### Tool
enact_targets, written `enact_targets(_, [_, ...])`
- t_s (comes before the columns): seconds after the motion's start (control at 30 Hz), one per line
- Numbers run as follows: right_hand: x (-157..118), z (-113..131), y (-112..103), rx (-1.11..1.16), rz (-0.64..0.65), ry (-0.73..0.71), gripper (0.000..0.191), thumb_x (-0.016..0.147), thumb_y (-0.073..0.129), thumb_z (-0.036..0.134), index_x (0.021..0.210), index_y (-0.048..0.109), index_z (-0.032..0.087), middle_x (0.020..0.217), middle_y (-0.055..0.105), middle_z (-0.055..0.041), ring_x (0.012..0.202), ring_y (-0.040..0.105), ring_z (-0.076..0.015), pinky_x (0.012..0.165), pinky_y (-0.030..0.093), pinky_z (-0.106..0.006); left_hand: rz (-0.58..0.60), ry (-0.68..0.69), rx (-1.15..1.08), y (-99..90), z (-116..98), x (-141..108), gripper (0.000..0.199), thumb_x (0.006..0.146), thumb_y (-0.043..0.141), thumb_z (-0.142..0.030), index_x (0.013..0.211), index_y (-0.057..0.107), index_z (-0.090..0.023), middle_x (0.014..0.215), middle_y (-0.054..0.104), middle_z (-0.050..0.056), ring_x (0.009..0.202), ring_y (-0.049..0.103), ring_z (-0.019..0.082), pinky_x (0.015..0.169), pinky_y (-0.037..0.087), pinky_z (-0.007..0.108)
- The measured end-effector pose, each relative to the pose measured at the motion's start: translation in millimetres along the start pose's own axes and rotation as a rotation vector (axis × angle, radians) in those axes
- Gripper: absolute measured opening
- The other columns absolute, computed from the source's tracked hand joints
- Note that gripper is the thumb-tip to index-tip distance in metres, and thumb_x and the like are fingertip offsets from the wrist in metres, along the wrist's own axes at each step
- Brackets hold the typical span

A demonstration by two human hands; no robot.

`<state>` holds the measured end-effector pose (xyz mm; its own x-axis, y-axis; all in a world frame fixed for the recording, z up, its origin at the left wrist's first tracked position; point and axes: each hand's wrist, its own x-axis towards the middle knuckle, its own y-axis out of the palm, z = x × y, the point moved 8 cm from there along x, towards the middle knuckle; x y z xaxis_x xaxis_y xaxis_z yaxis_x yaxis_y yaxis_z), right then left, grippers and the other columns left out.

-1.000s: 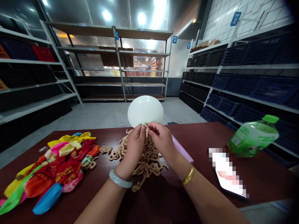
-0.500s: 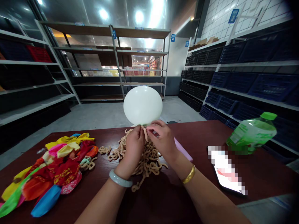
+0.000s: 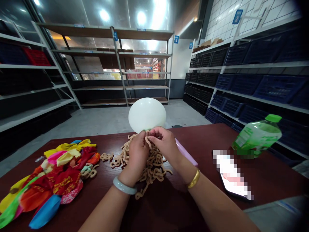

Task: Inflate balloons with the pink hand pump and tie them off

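Observation:
A white inflated balloon [image 3: 147, 115] stands above the far edge of the table, its neck end down at my fingers. My left hand [image 3: 138, 149], with a pale bangle at the wrist, is closed in a pinch at the balloon's neck, which is mostly hidden. Close beside it, my right hand [image 3: 163, 141], wearing a gold bracelet, pinches a tan rubber band [image 3: 148, 142] just below the balloon. The fingertips of both hands nearly meet. Under them lies a heap of curly tan rubber bands [image 3: 154, 170] on the dark red table [image 3: 183, 206].
Limp balloons of many colours [image 3: 65, 177] lie at the left. A lilac stick-like thing [image 3: 185, 153] is beyond my right wrist. At the right are a phone [image 3: 231, 177] and a green-capped bottle [image 3: 258, 135]. Shelves [image 3: 108, 53] and dark crates [image 3: 280, 88] stand around.
The balloon has sunk slightly and looks a little smaller. My right hand has drawn left, closer to my left hand, with the rubber band. The view has shifted slightly.

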<state>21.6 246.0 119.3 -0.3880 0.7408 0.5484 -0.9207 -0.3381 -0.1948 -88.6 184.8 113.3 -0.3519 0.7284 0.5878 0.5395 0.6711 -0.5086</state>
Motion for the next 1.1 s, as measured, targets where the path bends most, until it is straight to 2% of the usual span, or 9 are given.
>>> enact_targets(0.17, [2.0, -14.8, 1.5, 0.137, 0.017, 0.124, 0.018, 0.074, 0.071, 0.030, 0.085, 0.065, 0.018, 0.078, 0.068, -0.0016, 0.070, 0.062, -0.0149, 0.063, 0.050, -0.027, -0.020, 0.043, 0.064, -1.7, -6.2, -1.1, 0.017, 0.088, 0.045, -0.023, 0.075, 0.056, -0.019, 0.075, 0.063, 0.005, 0.068, 0.055, 0.018, 0.062, 0.036, 0.027])
enact_targets(0.3, [2.9, -12.1, 0.5, 0.114, 0.035, 0.126, 0.012, 0.076, 0.069, 0.030, 0.078, 0.065, 0.018, 0.070, 0.066, -0.0003, 0.063, 0.060, -0.0144, 0.059, 0.050, -0.027, -0.026, 0.053, 0.077, -1.8, -7.9, -0.6, 0.018, 0.088, 0.043, -0.022, 0.076, 0.056, -0.019, 0.074, 0.063, 0.005, 0.069, 0.055, 0.018, 0.062, 0.036, 0.027])
enact_targets(0.4, [1.9, 2.6, -5.6, -0.026, -0.027, -0.015, 0.008, 0.080, 0.064, 0.026, 0.075, 0.061, 0.020, 0.072, 0.064, -0.0004, 0.067, 0.059, -0.0152, 0.065, 0.050, -0.029, -0.030, 0.038, 0.058, -1.8, -8.5, -0.5, 0.021, 0.091, 0.041, -0.024, 0.075, 0.054, -0.020, 0.071, 0.060, 0.004, 0.065, 0.053, 0.017, 0.061, 0.035, 0.027])
enact_targets(0.5, [-5.1, 21.5, -8.0, -0.336, -0.115, -0.215, 0.007, 0.084, 0.058, 0.023, 0.077, 0.058, 0.021, 0.077, 0.063, -0.0032, 0.074, 0.058, -0.0179, 0.073, 0.048, -0.032, -0.028, -0.003, -0.018, 0.2, -7.1, -1.7, 0.024, 0.093, 0.041, -0.029, 0.073, 0.051, -0.020, 0.068, 0.058, 0.002, 0.063, 0.051, 0.015, 0.060, 0.034, 0.026])
enact_targets(0.6, [-11.9, 29.3, -7.0, -0.521, -0.164, -0.286, 0.005, 0.086, 0.053, 0.021, 0.081, 0.056, 0.021, 0.077, 0.061, -0.0046, 0.074, 0.056, -0.0192, 0.073, 0.046, -0.032, -0.007, -0.031, -0.136, 4.2, -5.2, -3.5, 0.026, 0.094, 0.042, -0.031, 0.072, 0.051, -0.019, 0.068, 0.056, 0.001, 0.063, 0.049, 0.014, 0.060, 0.034, 0.026])
enact_targets(0.83, [-14.4, 42.8, 0.1, -0.353, -0.043, -0.396, 0.017, 0.096, 0.046, 0.023, 0.092, 0.062, 0.020, 0.093, 0.067, -0.0091, 0.090, 0.060, -0.0209, 0.084, 0.047, -0.035, -0.037, -0.114, -0.397, 1.4, 1.7, -2.2, 0.025, 0.093, 0.045, -0.034, 0.074, 0.052, -0.018, 0.070, 0.055, 0.000, 0.066, 0.048, 0.013, 0.062, 0.037, 0.024])
enact_targets(0.9, [-12.7, 40.8, -1.9, -0.260, -0.052, -0.347, 0.014, 0.094, 0.050, 0.023, 0.090, 0.063, 0.020, 0.091, 0.068, -0.0074, 0.088, 0.061, -0.0198, 0.084, 0.048, -0.034, -0.046, -0.132, -0.451, 0.6, 2.1, -2.0, 0.024, 0.092, 0.047, -0.035, 0.075, 0.053, -0.018, 0.071, 0.055, 0.000, 0.066, 0.048, 0.013, 0.062, 0.038, 0.024])
enact_targets(1.0, [-8.5, 26.7, -6.1, -0.095, -0.084, -0.171, 0.004, 0.086, 0.060, 0.023, 0.087, 0.063, 0.021, 0.086, 0.068, -0.0037, 0.080, 0.062, -0.0173, 0.077, 0.050, -0.031, -0.038, -0.134, -0.486, 1.4, -0.2, -2.8, 0.022, 0.091, 0.049, -0.034, 0.078, 0.056, -0.018, 0.073, 0.057, 0.000, 0.068, 0.050, 0.013, 0.062, 0.039, 0.023])
enact_targets(1.1, [-4.5, 8.9, -4.3, 0.086, -0.054, 0.017, 0.012, 0.080, 0.066, 0.025, 0.090, 0.065, 0.019, 0.084, 0.069, -0.0031, 0.074, 0.063, -0.0160, 0.070, 0.052, -0.029, -0.028, -0.120, -0.502, 2.3, -3.3, -4.2, 0.020, 0.090, 0.051, -0.033, 0.078, 0.056, -0.018, 0.074, 0.058, 0.000, 0.069, 0.051, 0.013, 0.064, 0.041, 0.024])
